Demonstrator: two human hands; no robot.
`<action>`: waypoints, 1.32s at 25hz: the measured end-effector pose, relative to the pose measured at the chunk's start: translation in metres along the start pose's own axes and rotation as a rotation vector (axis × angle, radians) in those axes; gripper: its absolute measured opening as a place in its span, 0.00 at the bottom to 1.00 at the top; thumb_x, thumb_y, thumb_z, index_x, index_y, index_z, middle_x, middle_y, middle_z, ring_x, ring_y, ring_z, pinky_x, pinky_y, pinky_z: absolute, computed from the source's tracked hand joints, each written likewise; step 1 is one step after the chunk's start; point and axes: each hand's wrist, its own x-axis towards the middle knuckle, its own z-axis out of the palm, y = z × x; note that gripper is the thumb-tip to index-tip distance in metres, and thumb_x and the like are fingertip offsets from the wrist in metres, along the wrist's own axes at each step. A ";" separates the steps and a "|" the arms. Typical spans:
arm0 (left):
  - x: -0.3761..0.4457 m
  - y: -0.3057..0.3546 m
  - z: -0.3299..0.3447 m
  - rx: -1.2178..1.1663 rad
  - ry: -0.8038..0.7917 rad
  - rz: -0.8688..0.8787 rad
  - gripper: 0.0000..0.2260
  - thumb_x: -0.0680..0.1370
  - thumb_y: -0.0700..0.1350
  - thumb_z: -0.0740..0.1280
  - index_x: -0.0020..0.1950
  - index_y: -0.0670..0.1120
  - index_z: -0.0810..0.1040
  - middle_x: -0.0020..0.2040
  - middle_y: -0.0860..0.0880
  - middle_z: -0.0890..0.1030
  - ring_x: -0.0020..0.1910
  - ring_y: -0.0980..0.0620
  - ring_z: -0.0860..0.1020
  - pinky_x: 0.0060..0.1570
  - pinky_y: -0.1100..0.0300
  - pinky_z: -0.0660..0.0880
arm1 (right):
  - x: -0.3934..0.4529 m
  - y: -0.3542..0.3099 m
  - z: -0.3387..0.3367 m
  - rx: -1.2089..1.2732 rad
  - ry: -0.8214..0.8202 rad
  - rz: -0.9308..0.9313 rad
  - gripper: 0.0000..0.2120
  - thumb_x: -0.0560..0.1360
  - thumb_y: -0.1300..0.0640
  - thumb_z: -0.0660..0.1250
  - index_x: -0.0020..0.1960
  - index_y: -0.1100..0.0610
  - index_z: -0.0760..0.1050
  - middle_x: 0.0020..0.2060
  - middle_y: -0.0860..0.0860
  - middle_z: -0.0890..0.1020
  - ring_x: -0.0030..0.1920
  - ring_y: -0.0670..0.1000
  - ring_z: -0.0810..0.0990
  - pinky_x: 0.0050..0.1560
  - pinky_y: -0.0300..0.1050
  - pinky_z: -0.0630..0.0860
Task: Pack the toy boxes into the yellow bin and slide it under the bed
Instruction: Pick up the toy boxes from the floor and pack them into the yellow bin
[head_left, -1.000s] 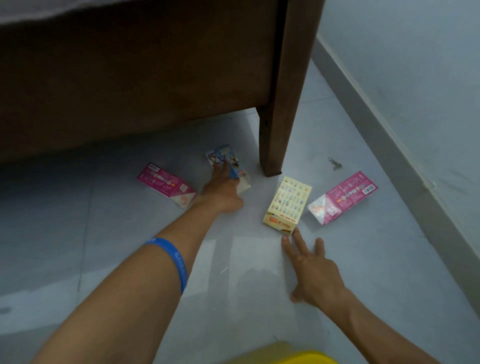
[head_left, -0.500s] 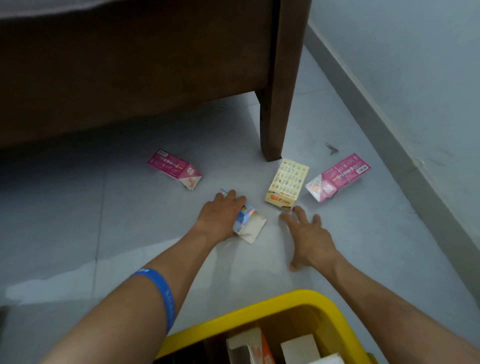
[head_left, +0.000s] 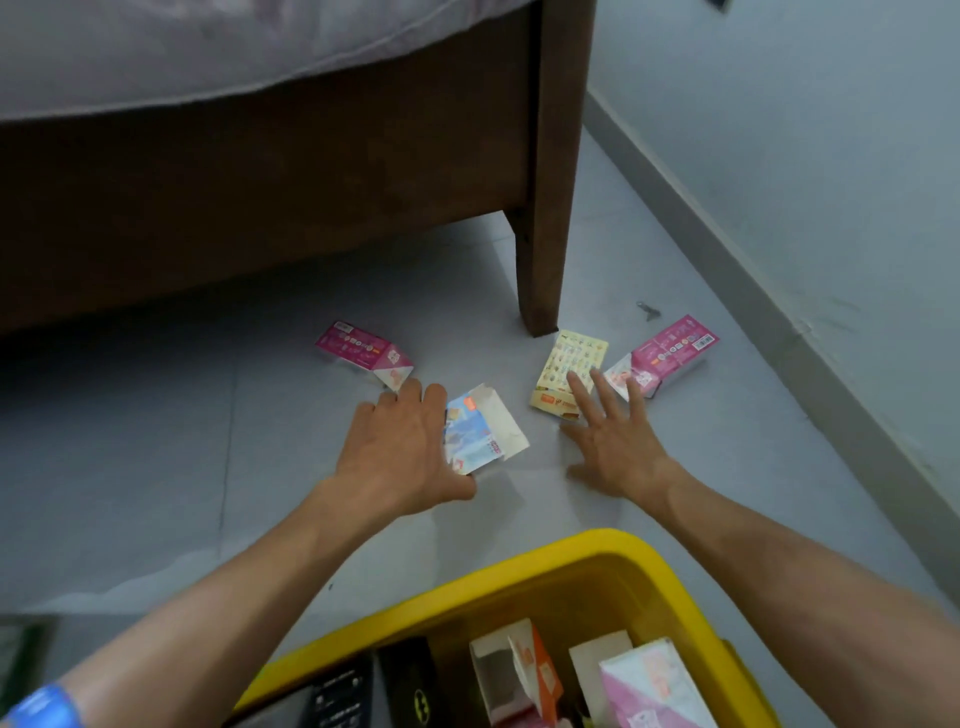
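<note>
**Blue box dragged clear of the bed leg**

On the floor by the bed leg, seen from the head camera, the left hand has pulled the blue toy box back toward the yellow bin — fingers curled round its left edge. The right hand has moved up; its spread fingers now overlap the cream toy box. Two pink boxes lie unpacked, so packing is unfinished.

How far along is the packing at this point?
Partly done: the yellow bin already holds several boxes. In hand: the left hand grips the blue box; the right hand spreads over the cream box. Left: two pink boxes on the floor, then sliding the bin under the bed.
</note>
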 end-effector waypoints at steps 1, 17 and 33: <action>-0.009 0.000 0.000 -0.044 -0.013 -0.008 0.36 0.63 0.69 0.67 0.63 0.51 0.64 0.58 0.47 0.72 0.52 0.45 0.74 0.47 0.52 0.68 | 0.005 0.002 -0.002 -0.056 -0.004 0.004 0.26 0.80 0.43 0.55 0.77 0.49 0.63 0.80 0.56 0.41 0.79 0.63 0.37 0.73 0.71 0.39; -0.042 -0.022 -0.013 -0.259 0.123 -0.165 0.29 0.64 0.69 0.66 0.58 0.54 0.65 0.54 0.52 0.78 0.48 0.47 0.78 0.47 0.52 0.71 | 0.028 0.010 -0.020 0.348 -0.048 0.215 0.36 0.75 0.53 0.62 0.79 0.48 0.52 0.79 0.48 0.58 0.68 0.59 0.69 0.60 0.53 0.71; -0.119 -0.005 -0.047 -0.327 0.215 0.075 0.41 0.67 0.71 0.66 0.73 0.55 0.56 0.63 0.50 0.77 0.52 0.47 0.77 0.51 0.52 0.75 | -0.058 -0.001 -0.063 1.302 0.072 0.261 0.26 0.65 0.36 0.66 0.61 0.40 0.67 0.58 0.52 0.78 0.48 0.55 0.82 0.48 0.54 0.81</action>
